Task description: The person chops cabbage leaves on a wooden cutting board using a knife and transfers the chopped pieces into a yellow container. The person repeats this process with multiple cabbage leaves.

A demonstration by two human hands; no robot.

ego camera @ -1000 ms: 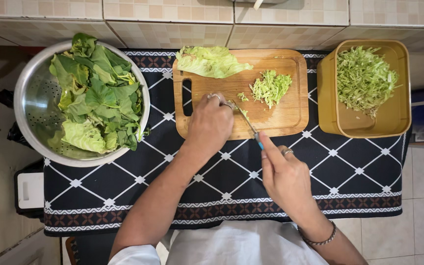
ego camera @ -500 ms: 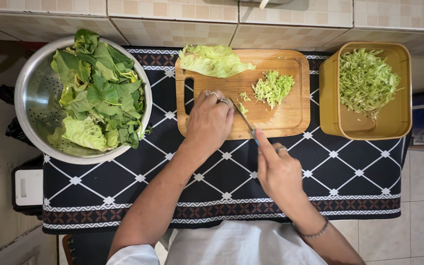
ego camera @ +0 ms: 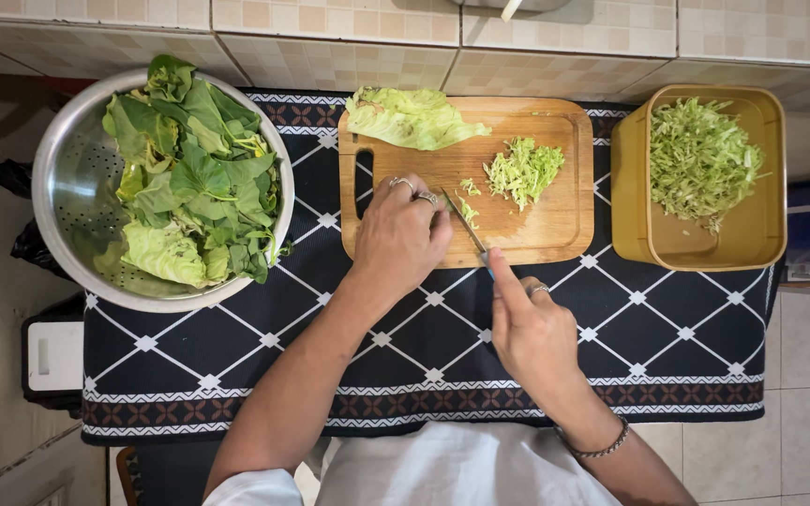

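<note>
My right hand point(ego camera: 532, 333) grips a knife point(ego camera: 466, 228) with its forefinger along the handle; the blade lies across the front of the wooden cutting board point(ego camera: 555, 225). My left hand point(ego camera: 400, 234) rests palm-down on the board's front left part, fingers curled over something I cannot see, right beside the blade. A small pile of shredded greens point(ego camera: 522, 171) sits on the board just past the knife tip. A whole pale green leaf point(ego camera: 410, 117) lies at the board's far left corner.
A steel colander point(ego camera: 72, 197) full of green leaves point(ego camera: 189, 183) stands at the left. A yellow tray point(ego camera: 635, 197) with shredded greens point(ego camera: 700, 159) stands at the right. Everything rests on a black patterned cloth point(ego camera: 424, 347) before a tiled ledge point(ego camera: 330, 37).
My right hand with the knife has drawn back slightly toward me and to the left. My left hand has stayed on the board by the blade.
</note>
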